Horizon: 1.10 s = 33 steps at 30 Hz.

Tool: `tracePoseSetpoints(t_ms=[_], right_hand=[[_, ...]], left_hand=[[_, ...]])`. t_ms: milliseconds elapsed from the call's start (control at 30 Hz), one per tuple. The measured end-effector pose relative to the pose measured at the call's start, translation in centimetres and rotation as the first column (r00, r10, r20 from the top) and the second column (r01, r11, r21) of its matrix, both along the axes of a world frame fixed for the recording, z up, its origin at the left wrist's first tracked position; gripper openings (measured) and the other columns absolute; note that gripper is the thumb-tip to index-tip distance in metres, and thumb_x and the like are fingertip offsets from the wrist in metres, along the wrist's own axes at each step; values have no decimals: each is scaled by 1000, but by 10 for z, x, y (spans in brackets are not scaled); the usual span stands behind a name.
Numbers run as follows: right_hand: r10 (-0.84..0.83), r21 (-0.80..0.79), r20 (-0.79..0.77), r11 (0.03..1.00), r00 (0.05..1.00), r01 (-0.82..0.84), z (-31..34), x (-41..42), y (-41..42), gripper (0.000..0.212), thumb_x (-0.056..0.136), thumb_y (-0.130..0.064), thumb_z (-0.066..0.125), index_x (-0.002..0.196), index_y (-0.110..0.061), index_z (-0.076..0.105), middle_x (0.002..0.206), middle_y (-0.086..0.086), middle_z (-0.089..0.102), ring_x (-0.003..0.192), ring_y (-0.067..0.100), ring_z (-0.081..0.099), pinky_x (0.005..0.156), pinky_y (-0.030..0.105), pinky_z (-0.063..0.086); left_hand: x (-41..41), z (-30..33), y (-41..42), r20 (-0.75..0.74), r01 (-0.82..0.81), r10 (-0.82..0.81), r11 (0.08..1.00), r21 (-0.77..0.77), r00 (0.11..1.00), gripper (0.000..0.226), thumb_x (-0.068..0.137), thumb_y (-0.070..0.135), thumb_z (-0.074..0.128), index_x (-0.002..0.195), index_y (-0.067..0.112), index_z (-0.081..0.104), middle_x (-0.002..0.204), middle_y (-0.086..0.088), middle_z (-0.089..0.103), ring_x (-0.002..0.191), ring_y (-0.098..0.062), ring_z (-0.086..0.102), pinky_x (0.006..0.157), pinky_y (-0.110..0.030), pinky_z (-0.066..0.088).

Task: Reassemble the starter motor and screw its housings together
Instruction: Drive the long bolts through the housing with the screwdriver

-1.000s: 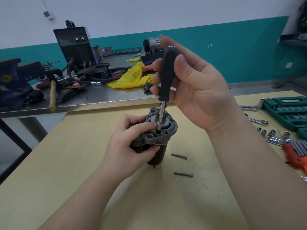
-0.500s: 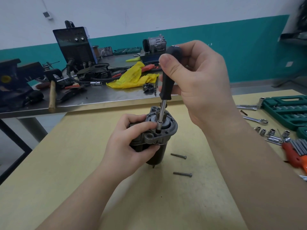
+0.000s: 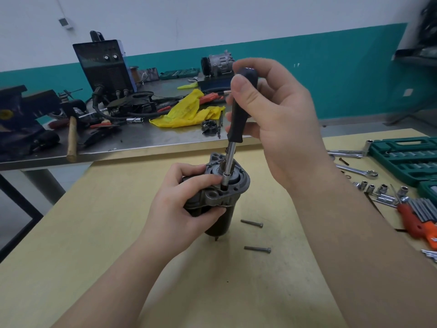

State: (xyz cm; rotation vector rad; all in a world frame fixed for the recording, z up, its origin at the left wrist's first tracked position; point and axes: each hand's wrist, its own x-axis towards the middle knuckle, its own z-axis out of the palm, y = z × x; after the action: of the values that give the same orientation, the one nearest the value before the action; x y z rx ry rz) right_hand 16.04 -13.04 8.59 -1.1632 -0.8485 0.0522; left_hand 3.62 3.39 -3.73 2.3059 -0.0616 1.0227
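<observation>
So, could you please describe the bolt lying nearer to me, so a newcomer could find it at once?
Start at the yellow wooden table and find the starter motor standing upright in the left hand. Two loose bolts lie just right of its base. Yours is the nearer bolt, closer to the viewer than the farther bolt.

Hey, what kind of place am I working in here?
Most likely an automotive repair or training workshop. A steel bench at the back carries a welding machine and a bench vise, and a green socket set case lies open on the wooden table beside loose sockets.
</observation>
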Motion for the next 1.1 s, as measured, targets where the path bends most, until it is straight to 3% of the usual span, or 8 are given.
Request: tracePoseSetpoints(t_ms=[133,200,300,567,900,1100], right_hand=[[160,8,-87,987,983,-160,1,1,-2,27,108,-17,60,134,-13,67,108,16,71,86,31,72,80,51,65],[136,-5,-93,991,986,-137,2,2,-4,22,106,-15,64,127,-10,70,101,11,74,86,32,73,80,52,66],[34,-65,16,997,999,-33,5,4,-8,11,102,-17,73,111,-12,75,90,0,75,86,26,76,73,50,68],[55,-205,94,978,994,-34,13,9,-25,16,93,-8,80,98,-16,67,93,6,68,94,36,76,71,38,68],[-108,-191,100,974,989,126,9,9,-14,18,94,-17,82,91,-22,65,86,-2,67,91,37,75,72,49,68],[-286,-205,120,930,951,306,6,11,-10,20,92,-29,83,88,-28,64,84,-7,68,89,28,76,78,52,66]], left_hand=[[0,0,1,7,7,-7,1000,-4,1000,58,72,25,92,124,40,72,133,14,53,136,-11,56,105,-13,45],[0,-1,1,12,8,-8,1000,-5,1000,58,72,24,92,124,40,72,133,15,52,136,-12,56,106,-13,46],[0,-2,0,17,0,0,1000,-4,1000,57,73,24,92,124,40,73,133,14,52,136,-11,56,106,-13,46],[1,-1,-3,14,-23,23,1000,3,1000,58,73,25,91,126,40,72,134,13,52,135,-7,55,107,-13,45],[0,-1,-9,14,-50,50,999,0,999,57,76,20,93,125,41,72,133,14,52,137,-10,55,107,-13,45],[3,-3,-17,27,-121,119,988,92,992,58,80,21,93,129,41,68,134,14,49,136,-8,55,109,-23,50]])
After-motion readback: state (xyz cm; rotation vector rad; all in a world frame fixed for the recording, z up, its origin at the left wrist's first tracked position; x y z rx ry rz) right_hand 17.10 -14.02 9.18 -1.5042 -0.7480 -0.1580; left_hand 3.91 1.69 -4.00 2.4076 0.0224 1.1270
